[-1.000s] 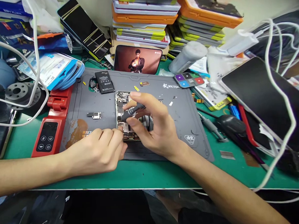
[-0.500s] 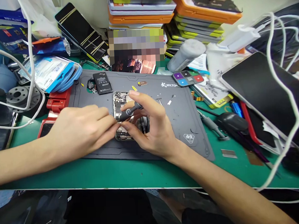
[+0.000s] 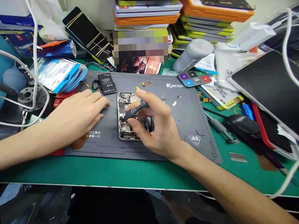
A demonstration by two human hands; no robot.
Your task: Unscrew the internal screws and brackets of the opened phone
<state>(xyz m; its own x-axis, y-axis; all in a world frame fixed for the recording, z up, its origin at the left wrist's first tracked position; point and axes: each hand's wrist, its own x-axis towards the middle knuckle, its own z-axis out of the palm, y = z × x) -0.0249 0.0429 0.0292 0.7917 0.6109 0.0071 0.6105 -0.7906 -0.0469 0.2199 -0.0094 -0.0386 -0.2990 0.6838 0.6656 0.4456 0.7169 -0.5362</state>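
An opened phone (image 3: 127,134) lies on the grey mat (image 3: 110,125), its inner boards and metal parts showing. My right hand (image 3: 157,125) is closed round a dark screwdriver (image 3: 137,110), which slants over the phone with its lower end near the phone's left part. Beneath the palm a dark ribbed piece (image 3: 148,123) shows in part; I cannot tell what it belongs to. Left of the phone, apart from it, my left hand (image 3: 86,109) hovers over the mat with loosely bent fingers and a gap between thumb and forefinger. A black phone battery (image 3: 107,83) lies behind it.
Stacked orange and yellow-edged cases (image 3: 146,19) stand at the back beside a propped-up phone screen (image 3: 139,65). A grey bottle (image 3: 193,54) leans at the back right. White cables (image 3: 35,64) loop at both sides. A grey-handled tool (image 3: 219,127) lies right of the mat.
My left hand has drawn back leftward from the phone, and its thumb and forefinger have parted. My right hand keeps hold of the screwdriver over the phone. The whole view has shifted slightly.
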